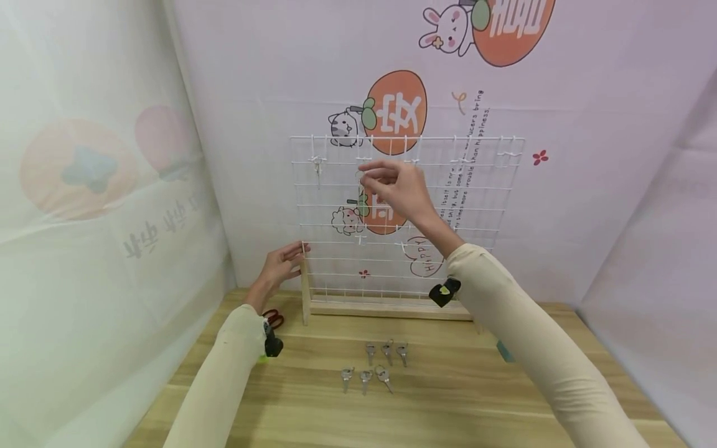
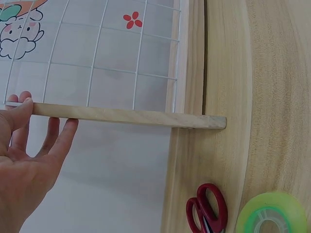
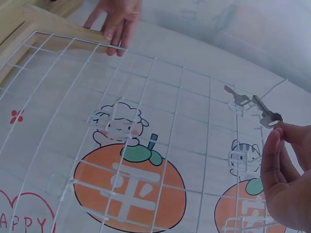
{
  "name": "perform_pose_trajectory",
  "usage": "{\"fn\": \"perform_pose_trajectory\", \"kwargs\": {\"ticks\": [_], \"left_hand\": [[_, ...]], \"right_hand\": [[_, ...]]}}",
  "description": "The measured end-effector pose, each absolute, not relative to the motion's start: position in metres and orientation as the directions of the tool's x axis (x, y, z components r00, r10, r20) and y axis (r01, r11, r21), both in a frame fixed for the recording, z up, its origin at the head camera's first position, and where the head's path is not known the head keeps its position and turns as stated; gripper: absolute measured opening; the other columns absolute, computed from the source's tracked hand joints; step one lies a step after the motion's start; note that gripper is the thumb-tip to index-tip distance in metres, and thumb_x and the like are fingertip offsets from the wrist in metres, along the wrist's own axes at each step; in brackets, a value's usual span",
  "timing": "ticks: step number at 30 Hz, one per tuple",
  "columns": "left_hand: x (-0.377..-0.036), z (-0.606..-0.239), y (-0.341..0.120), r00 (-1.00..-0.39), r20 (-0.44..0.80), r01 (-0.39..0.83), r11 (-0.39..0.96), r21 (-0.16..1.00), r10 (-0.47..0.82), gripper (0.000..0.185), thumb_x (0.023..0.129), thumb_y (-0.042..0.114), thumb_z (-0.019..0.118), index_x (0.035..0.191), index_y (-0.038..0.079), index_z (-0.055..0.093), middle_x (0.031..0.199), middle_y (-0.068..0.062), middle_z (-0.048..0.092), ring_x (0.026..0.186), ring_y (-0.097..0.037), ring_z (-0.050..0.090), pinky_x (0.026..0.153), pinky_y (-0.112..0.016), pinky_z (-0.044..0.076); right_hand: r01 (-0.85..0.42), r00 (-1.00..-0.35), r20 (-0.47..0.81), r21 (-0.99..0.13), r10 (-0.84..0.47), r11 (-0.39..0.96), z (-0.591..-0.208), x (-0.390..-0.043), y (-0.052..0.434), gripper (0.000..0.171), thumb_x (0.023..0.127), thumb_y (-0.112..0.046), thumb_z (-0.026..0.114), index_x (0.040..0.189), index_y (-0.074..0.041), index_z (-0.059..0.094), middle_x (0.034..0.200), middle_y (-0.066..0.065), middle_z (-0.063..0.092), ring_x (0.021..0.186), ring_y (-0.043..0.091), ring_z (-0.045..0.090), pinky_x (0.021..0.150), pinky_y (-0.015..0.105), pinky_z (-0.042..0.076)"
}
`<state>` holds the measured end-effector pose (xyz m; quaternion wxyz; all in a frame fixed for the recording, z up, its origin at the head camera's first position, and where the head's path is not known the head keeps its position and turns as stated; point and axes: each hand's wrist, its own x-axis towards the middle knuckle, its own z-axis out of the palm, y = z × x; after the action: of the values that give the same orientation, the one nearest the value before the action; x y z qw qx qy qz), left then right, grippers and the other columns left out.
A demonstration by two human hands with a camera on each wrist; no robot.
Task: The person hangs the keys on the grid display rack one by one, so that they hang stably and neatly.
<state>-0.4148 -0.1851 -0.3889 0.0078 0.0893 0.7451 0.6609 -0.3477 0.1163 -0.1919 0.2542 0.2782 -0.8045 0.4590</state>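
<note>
A white wire grid rack (image 1: 347,258) on a wooden stand is upright on the table. My left hand (image 1: 277,266) holds its left edge, thumb on one side of the wooden post (image 2: 121,115) and fingers on the other. My right hand (image 1: 400,186) is raised before the upper part of the grid. In the right wrist view its thumb and fingertips pinch a silver key (image 3: 270,116) at its head end. Close to that, another key (image 3: 237,97) hangs at the grid, also seen in the head view at upper left. White hooks (image 1: 409,160) are fixed on the wires.
Several silver keys with rings (image 1: 366,376) lie in two rows on the wooden table (image 1: 313,417). Red-handled scissors (image 2: 208,208) and a green tape roll (image 2: 272,213) lie by the left post. A teal object (image 1: 505,351) is partly behind the right sleeve. Printed cloth hangs behind.
</note>
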Motion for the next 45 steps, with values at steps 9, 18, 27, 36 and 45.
{"fn": "perform_pose_trajectory", "kwargs": {"ticks": [9,18,27,36,45], "left_hand": [[-0.414,-0.392,-0.182,-0.981,0.119,0.138,0.118,0.983,0.15,0.046,0.109,0.01,0.055,0.155,0.009,0.05,0.152,-0.01,0.056,0.145,-0.029,0.047,0.11,-0.055,0.048],[-0.414,-0.394,-0.178,-0.981,0.12,0.139,0.12,0.983,0.153,0.045,0.109,0.011,0.056,0.154,0.01,0.052,0.151,-0.01,0.057,0.143,-0.029,0.049,0.11,-0.055,0.048],[-0.413,-0.391,-0.181,-0.98,0.118,0.137,0.12,0.983,0.159,0.045,0.109,0.011,0.055,0.154,0.01,0.051,0.152,-0.01,0.055,0.145,-0.03,0.047,0.111,-0.055,0.047],[-0.41,-0.389,-0.183,-0.981,0.118,0.136,0.111,0.984,0.157,0.045,0.109,0.009,0.054,0.154,0.009,0.051,0.153,-0.012,0.054,0.145,-0.031,0.046,0.111,-0.055,0.047],[-0.412,-0.388,-0.183,-0.984,0.103,0.121,0.121,0.985,0.142,0.045,0.109,0.01,0.055,0.154,0.01,0.051,0.154,-0.009,0.054,0.145,-0.029,0.046,0.111,-0.054,0.048]], "right_hand": [[-0.66,-0.719,0.689,-0.639,-0.088,0.395,-0.184,-0.353,0.112,0.023,0.098,-0.016,0.075,0.12,-0.012,0.077,0.105,0.008,0.079,0.077,0.016,0.074,0.063,0.028,0.062],[-0.624,-0.739,0.671,-0.642,-0.067,0.446,-0.191,-0.351,0.118,0.034,0.096,-0.018,0.078,0.128,-0.009,0.073,0.109,0.01,0.077,0.09,0.025,0.076,0.069,0.026,0.063],[-0.65,-0.728,0.673,-0.618,-0.13,0.444,-0.204,-0.336,0.126,0.035,0.095,-0.019,0.08,0.127,-0.008,0.073,0.107,0.01,0.077,0.087,0.022,0.075,0.066,0.021,0.061],[-0.665,-0.72,0.658,-0.566,-0.22,0.486,-0.226,-0.32,0.132,0.033,0.094,-0.022,0.081,0.124,-0.01,0.075,0.108,0.005,0.078,0.084,0.019,0.074,0.067,0.024,0.06],[-0.678,-0.717,0.639,-0.548,-0.279,0.489,-0.255,-0.312,0.139,0.032,0.093,-0.018,0.082,0.122,-0.008,0.076,0.104,0.008,0.079,0.08,0.019,0.075,0.061,0.025,0.06]]}}
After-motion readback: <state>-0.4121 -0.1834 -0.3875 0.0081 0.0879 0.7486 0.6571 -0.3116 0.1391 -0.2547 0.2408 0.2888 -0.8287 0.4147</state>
